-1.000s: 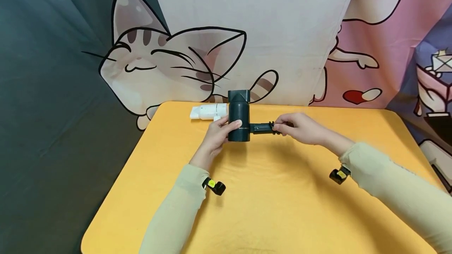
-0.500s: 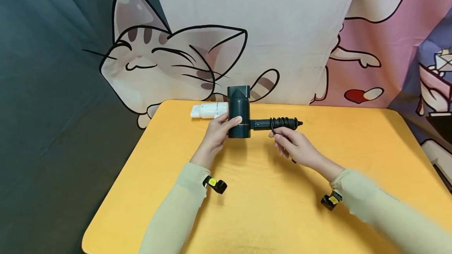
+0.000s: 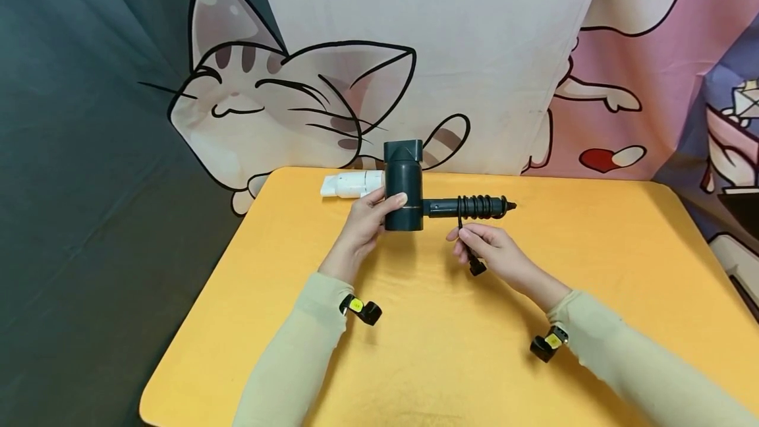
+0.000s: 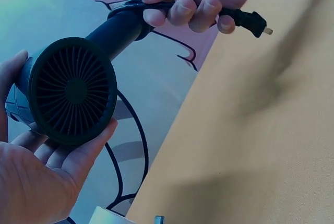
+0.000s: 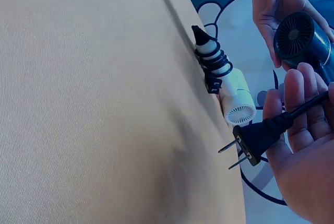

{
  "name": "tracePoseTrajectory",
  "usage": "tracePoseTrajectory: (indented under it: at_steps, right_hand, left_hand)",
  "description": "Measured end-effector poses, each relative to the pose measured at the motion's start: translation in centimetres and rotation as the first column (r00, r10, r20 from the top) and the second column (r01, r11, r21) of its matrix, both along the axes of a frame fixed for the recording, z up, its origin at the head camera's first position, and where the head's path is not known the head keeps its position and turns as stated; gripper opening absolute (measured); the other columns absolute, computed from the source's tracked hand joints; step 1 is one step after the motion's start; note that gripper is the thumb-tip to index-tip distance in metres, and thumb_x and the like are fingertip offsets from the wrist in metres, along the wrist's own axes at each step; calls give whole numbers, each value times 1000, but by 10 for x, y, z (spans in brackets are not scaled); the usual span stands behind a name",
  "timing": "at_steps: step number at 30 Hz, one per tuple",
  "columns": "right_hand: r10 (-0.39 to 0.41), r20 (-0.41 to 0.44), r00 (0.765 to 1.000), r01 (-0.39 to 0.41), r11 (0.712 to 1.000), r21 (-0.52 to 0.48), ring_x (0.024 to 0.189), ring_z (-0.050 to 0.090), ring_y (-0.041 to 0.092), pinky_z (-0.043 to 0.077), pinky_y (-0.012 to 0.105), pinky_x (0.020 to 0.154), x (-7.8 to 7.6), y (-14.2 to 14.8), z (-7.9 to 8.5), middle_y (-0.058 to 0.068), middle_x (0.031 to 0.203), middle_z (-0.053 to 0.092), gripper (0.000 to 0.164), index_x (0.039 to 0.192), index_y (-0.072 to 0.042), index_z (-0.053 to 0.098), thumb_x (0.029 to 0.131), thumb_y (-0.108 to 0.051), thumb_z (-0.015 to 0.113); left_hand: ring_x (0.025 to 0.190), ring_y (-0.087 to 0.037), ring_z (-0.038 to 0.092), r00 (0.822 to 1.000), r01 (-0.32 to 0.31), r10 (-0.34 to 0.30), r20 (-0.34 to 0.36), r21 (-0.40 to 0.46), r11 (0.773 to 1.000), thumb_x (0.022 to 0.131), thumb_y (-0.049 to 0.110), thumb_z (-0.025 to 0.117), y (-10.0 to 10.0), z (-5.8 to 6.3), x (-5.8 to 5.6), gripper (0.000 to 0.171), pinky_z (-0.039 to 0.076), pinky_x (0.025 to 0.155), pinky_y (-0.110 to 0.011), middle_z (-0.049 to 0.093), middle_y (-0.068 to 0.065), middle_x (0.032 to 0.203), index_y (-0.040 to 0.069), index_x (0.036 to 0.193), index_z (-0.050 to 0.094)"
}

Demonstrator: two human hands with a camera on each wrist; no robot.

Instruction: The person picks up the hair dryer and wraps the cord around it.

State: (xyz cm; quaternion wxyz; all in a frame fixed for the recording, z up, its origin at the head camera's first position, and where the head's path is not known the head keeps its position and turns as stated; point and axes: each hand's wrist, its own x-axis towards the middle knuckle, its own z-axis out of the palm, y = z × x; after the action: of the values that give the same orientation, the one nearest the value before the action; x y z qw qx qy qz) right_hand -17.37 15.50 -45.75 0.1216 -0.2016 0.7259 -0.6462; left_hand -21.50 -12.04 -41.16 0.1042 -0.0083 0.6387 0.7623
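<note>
My left hand (image 3: 362, 221) grips the barrel of a dark hair dryer (image 3: 403, 180), thumb across its front. The dryer is held up over the table, its handle pointing right. A black cord (image 3: 474, 207) is coiled round the handle in several turns. My right hand (image 3: 495, 249) pinches the cord's free end just below the handle. The two-pin plug (image 5: 255, 141) sticks out past the right fingers in the right wrist view. In the left wrist view the dryer's round rear grille (image 4: 74, 91) faces the camera.
A white hair dryer (image 3: 352, 184) lies at the table's back edge, partly behind the dark one. Its own black cord (image 5: 214, 59) is wound round its handle. The yellow table (image 3: 415, 348) meets a printed cloth backdrop (image 3: 498, 51) at the back.
The right hand has come down and toward me from the handle, drawing out the cord's end. The coils and the plug now show. The left hand keeps its hold, nearly still.
</note>
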Motion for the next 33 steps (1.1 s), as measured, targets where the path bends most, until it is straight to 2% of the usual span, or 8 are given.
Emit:
tracePoseTrajectory:
  at_steps: [4,10,16,24,26,30,33]
  right_hand:
    - [19,4,1000,-19,1000,3,85,67,19,62,39,83,0,1,-2,36,104,64,39,123,6,69,117,-25,46]
    - [32,-9,999,-31,999,30,88,68,18,62,37,83,2,6,-6,34,106,67,38,124,6,70,117,-23,46]
    - [36,6,999,-36,999,15,89,69,17,63,36,82,2,7,-6,32,106,69,38,124,6,71,116,-23,48]
    - [67,116,991,-64,997,-33,90,73,14,63,33,87,-5,17,-15,8,101,79,39,125,20,65,113,-16,55]
    - [94,149,984,-89,995,-39,89,72,14,62,31,87,-8,22,-18,9,100,78,40,125,22,63,113,-15,56]
    - [206,187,961,-195,978,-74,88,68,14,60,31,86,-16,29,-18,11,99,75,40,123,20,62,112,-18,58]
    - [307,161,938,-297,951,-87,88,66,13,59,30,87,-18,34,-7,5,101,75,26,120,5,70,111,-17,59]
  left_hand:
    - [96,-21,76,1000,21,-21,-7,9,1000,98,20,76,-1,2,1,55,64,80,-30,71,-25,132,8,151,61]
    - [89,-18,76,1000,28,-28,7,17,999,100,18,74,0,7,2,53,62,71,-25,73,-24,126,7,150,62]
    - [92,-18,75,998,58,-58,9,45,997,100,17,72,1,14,3,55,63,77,-28,71,-25,130,7,152,59]
    - [91,-18,75,993,116,-116,13,37,993,101,17,71,-1,17,5,53,63,81,-29,73,-22,126,5,152,59]
    - [91,-17,76,990,142,-143,7,31,989,101,16,70,-1,17,5,53,63,82,-29,74,-21,124,4,151,59]
    - [91,-17,76,982,189,-189,11,21,982,101,14,69,-1,17,6,53,63,82,-30,76,-19,121,3,152,58]
    - [92,-18,77,970,243,-243,9,13,970,100,13,67,-3,16,7,56,64,83,-31,74,-23,124,1,154,56]
